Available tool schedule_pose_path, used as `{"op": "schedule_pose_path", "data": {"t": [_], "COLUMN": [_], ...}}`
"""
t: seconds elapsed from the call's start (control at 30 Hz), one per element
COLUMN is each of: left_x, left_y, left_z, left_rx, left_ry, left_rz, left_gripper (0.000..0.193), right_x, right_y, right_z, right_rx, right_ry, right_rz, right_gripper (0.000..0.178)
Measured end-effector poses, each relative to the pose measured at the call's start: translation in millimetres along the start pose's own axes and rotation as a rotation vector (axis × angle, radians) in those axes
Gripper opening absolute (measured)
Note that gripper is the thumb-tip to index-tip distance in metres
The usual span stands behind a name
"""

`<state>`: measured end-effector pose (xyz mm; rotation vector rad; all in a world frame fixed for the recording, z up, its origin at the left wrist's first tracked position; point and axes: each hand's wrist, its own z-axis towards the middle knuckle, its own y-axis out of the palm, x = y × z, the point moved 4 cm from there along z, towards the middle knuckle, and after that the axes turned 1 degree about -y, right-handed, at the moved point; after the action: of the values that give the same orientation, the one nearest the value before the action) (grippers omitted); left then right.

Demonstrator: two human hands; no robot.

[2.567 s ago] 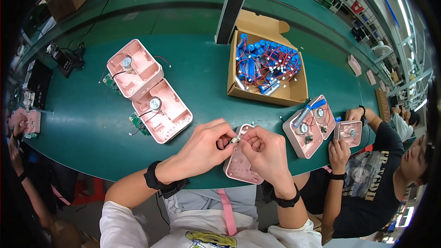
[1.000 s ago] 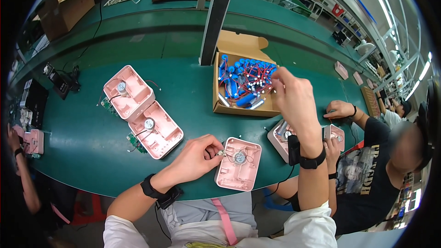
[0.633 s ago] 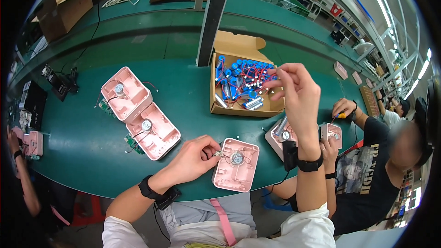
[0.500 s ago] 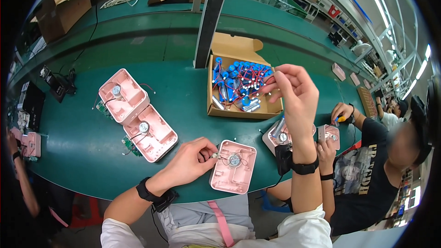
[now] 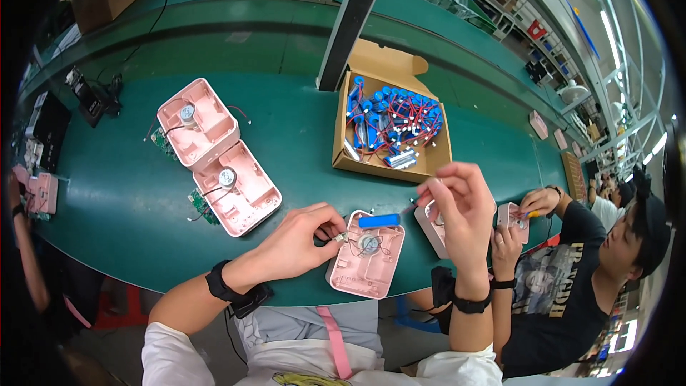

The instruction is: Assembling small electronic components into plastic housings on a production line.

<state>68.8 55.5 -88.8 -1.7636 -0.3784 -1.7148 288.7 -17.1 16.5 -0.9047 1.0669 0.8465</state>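
Observation:
A pink plastic housing (image 5: 350,275) lies near the table's front edge, with a round metal speaker (image 5: 369,244) and thin dark wires inside. At its left rim my left hand (image 5: 304,234) is closed, pinching a small wired connector (image 5: 342,237). A blue cylindrical battery (image 5: 379,221) is over the housing's far end; whether it touches the rim I cannot tell. To its right my right hand (image 5: 461,207), somewhat blurred, pinches the battery's lead. Part of another pink housing (image 5: 433,232) shows behind that hand.
Beyond the hands stands an open cardboard box (image 5: 389,170) full of blue batteries with red leads. Two joined pink housings (image 5: 246,204) with green circuit boards (image 5: 200,204) lie to the left. A co-worker's hand (image 5: 541,201) works on a small pink housing (image 5: 516,221) at right.
My right hand has come down from beside the box toward me, bringing a blue battery over the pink housing. The left hand keeps its pinch at the housing's rim.

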Motion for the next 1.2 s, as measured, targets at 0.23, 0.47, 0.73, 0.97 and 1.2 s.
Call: {"op": "schedule_pose_path", "data": {"t": [0.23,0.47,0.73,0.97,1.2], "left_x": [1.1,-0.1,1.1,3.1,2.1], "left_y": [1.3,2.1,1.6,1.7,3.9], "left_z": [1.1,1.8,0.6,4.1,3.2], "left_rx": [-0.001,-0.004,0.011,-0.009,-0.008], "left_ry": [-0.014,-0.020,-0.002,-0.001,-0.008], "left_rz": [-0.013,-0.011,-0.035,-0.021,-0.005], "left_gripper": [0.019,0.020,0.020,0.020,0.021], "right_x": [4.1,9.2,28.4,22.4,14.6], "right_y": [16.8,35.9,55.3,47.5,26.9], "right_z": [-18.2,-18.3,-34.4,-31.4,-11.2], "right_rx": [-0.058,-0.159,-0.291,-0.258,-0.020], "right_ry": [0.040,0.102,0.276,0.307,0.154], "right_rz": [0.025,0.013,0.191,0.237,0.306], "right_gripper": [0.016,0.021,0.020,0.015,0.010]}}
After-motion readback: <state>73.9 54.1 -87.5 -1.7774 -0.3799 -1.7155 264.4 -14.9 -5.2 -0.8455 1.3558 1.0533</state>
